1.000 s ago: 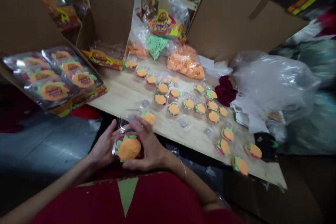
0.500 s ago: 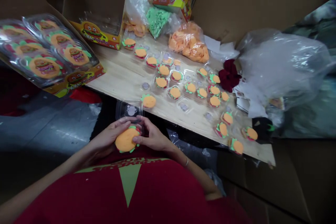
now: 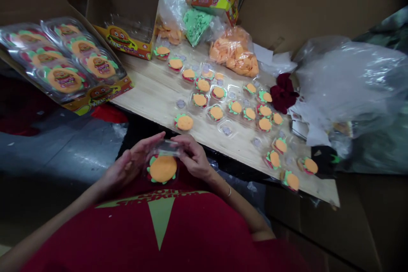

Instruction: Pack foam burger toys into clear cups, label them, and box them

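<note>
Close to my red shirt, both hands hold a small clear plastic case (image 3: 165, 153) with an orange, green and red burger-shaped toy (image 3: 162, 169) inside. My left hand (image 3: 132, 162) cups its left side, fingers curled. My right hand (image 3: 194, 157) pinches the raised clear lid at the top right. Just beyond my hands, a loose burger toy (image 3: 184, 122) lies on the wooden board (image 3: 153, 93).
Several more burger toys (image 3: 236, 107) in clear cases are spread over the board. A tray of larger packed burgers (image 3: 63, 72) sits at left. Bags of orange pieces (image 3: 237, 55) and green pieces (image 3: 196, 25), cardboard boxes (image 3: 127, 8) and a big clear bag (image 3: 347, 80) ring the board.
The open case was brought in over the burger toy; the toy now sits inside it with the lid held up by my right fingers. The camera view shifted slightly.
</note>
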The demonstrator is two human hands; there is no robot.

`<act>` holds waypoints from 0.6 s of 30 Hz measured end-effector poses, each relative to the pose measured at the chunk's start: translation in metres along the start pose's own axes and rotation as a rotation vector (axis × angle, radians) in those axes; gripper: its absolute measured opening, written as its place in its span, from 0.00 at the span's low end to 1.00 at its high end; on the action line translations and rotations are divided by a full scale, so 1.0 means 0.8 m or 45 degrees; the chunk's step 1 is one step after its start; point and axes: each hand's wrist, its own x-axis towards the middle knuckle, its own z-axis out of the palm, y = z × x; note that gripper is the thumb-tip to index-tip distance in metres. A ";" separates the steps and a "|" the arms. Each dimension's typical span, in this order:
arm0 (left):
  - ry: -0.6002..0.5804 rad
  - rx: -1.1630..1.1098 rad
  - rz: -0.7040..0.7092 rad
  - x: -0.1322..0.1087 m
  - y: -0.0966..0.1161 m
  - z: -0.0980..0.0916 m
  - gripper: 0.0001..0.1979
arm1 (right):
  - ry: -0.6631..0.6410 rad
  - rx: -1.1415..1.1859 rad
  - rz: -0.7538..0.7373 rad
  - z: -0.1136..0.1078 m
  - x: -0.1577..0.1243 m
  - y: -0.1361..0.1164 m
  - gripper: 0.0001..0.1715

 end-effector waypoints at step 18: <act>0.055 0.891 -0.124 0.046 -0.036 -0.051 0.32 | 0.161 -0.205 0.151 0.004 0.000 0.036 0.18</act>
